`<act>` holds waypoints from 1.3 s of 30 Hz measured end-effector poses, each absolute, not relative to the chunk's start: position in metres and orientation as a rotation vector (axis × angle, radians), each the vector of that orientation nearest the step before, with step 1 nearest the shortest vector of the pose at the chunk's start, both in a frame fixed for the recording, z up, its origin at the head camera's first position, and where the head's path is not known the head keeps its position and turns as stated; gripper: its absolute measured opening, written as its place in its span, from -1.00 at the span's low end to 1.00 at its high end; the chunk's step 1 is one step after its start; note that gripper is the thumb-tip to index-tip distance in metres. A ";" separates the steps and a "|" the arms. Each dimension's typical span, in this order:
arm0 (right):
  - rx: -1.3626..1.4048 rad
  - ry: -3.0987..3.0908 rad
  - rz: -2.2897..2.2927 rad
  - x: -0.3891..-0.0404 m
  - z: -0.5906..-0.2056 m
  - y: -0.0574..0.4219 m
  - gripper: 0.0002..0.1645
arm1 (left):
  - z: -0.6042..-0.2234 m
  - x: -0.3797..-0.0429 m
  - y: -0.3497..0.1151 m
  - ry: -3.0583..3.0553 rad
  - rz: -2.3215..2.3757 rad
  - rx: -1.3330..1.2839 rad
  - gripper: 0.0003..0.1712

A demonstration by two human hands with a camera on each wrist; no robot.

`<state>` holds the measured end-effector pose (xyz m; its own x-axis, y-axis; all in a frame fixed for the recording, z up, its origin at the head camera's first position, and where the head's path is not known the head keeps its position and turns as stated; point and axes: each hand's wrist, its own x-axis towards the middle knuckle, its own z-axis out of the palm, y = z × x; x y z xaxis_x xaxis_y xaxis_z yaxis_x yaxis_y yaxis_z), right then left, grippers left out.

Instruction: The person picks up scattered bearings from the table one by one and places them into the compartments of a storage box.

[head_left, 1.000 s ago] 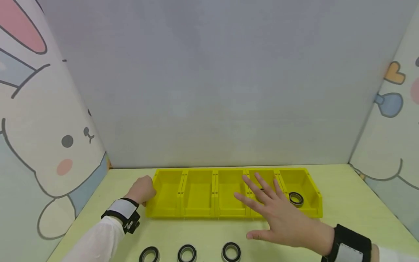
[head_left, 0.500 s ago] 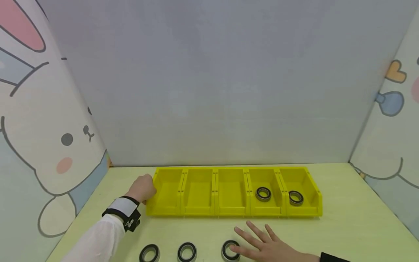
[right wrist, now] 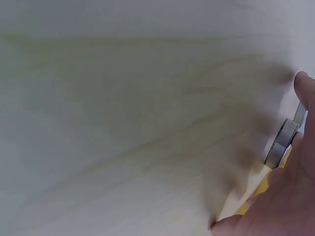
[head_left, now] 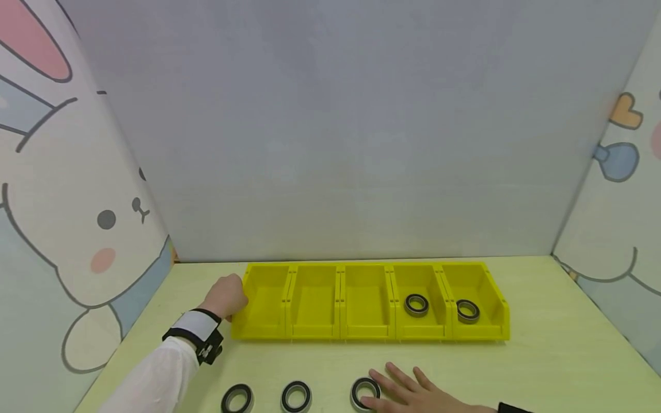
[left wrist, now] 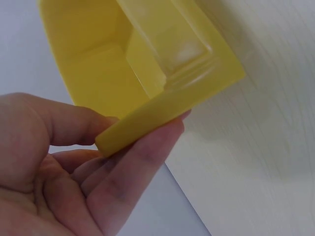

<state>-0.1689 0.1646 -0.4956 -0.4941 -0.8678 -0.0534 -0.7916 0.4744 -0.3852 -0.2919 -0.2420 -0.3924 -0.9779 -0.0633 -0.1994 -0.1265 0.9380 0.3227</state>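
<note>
A row of joined yellow bins (head_left: 315, 332) stands toward the back of the table. At its left end my left hand (head_left: 223, 297) pinches the bin wall; the left wrist view has the wall edge (left wrist: 142, 120) between thumb and fingers. My right hand (head_left: 418, 396) is low at the front of the table, fingers spread. Its thumb overlaps the rightmost loose ball bearing (head_left: 354, 393) in the head view. From the right wrist, that bearing (right wrist: 281, 143) shows on edge beyond the spread fingers. Two more bearings, a middle one (head_left: 296, 384) and a left one (head_left: 227, 394), lie in line with it.
One bearing (head_left: 416, 314) lies in the fourth bin from the left, another (head_left: 468, 320) in the rightmost bin. A grey wall (head_left: 356, 143) rises behind the table (head_left: 558, 321), and printed panels (head_left: 77, 241) flank it on both sides.
The right hand has drawn back from in front of the right-hand bins to the rightmost loose bearing, uncovering the bearing in the fourth bin. The left hand keeps its hold on the bin.
</note>
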 end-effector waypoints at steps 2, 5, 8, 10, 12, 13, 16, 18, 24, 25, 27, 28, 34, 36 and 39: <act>-1.428 2.462 -0.462 -0.171 -0.495 0.163 -0.19 | -0.393 -0.292 -0.243 2.912 0.502 -0.139 -0.87; -1.448 2.426 -0.473 -0.174 -0.493 0.160 -0.22 | -0.394 -0.293 -0.243 2.913 0.513 -0.139 -0.87; -1.462 2.391 -0.481 -0.176 -0.491 0.156 -0.24 | -0.394 -0.293 -0.243 2.915 0.519 -0.137 -0.87; -1.468 2.369 -0.490 -0.179 -0.494 0.153 -0.25 | -0.395 -0.293 -0.243 2.918 0.519 -0.136 -0.88; -1.463 2.335 -0.522 -0.182 -0.496 0.150 -0.27 | -0.394 -0.293 -0.243 2.918 0.517 -0.136 -0.88; -1.461 2.319 -0.539 -0.183 -0.496 0.148 -0.27 | -0.394 -0.292 -0.243 2.918 0.514 -0.138 -0.88; -1.458 2.278 -0.574 -0.186 -0.497 0.141 -0.29 | -0.392 -0.290 -0.242 2.918 0.508 -0.143 -0.88; -1.483 2.271 -0.565 -0.186 -0.492 0.136 -0.28 | -0.391 -0.289 -0.241 2.922 0.510 -0.142 -0.88; -1.628 2.312 -0.445 -0.188 -0.475 0.125 -0.29 | -0.392 -0.292 -0.241 2.925 0.502 -0.145 -0.89; -1.654 2.325 -0.419 -0.189 -0.473 0.123 -0.30 | -0.393 -0.292 -0.241 2.926 0.496 -0.148 -0.89; -1.733 2.356 -0.363 -0.189 -0.467 0.118 -0.34 | -0.394 -0.293 -0.242 2.925 0.488 -0.154 -0.89; -1.774 2.372 -0.326 -0.190 -0.464 0.116 -0.37 | -0.395 -0.293 -0.242 2.925 0.487 -0.155 -0.89; -1.902 2.388 -0.143 -0.196 -0.450 0.105 -0.69 | -0.397 -0.293 -0.241 2.916 0.489 -0.163 -0.89; -1.885 2.386 -0.098 -0.198 -0.446 0.101 -0.74 | -0.396 -0.293 -0.240 2.912 0.488 -0.172 -0.88; -1.866 2.394 -0.025 -0.199 -0.439 0.094 -0.79 | -0.393 -0.292 -0.240 2.915 0.487 -0.180 -0.89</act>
<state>-0.1987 0.0943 -0.4393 -0.2408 -0.9678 -0.0733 -0.9660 0.2463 -0.0781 -0.2922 -0.2396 -0.3928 -0.9764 -0.0892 -0.1968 -0.1483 0.9390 0.3103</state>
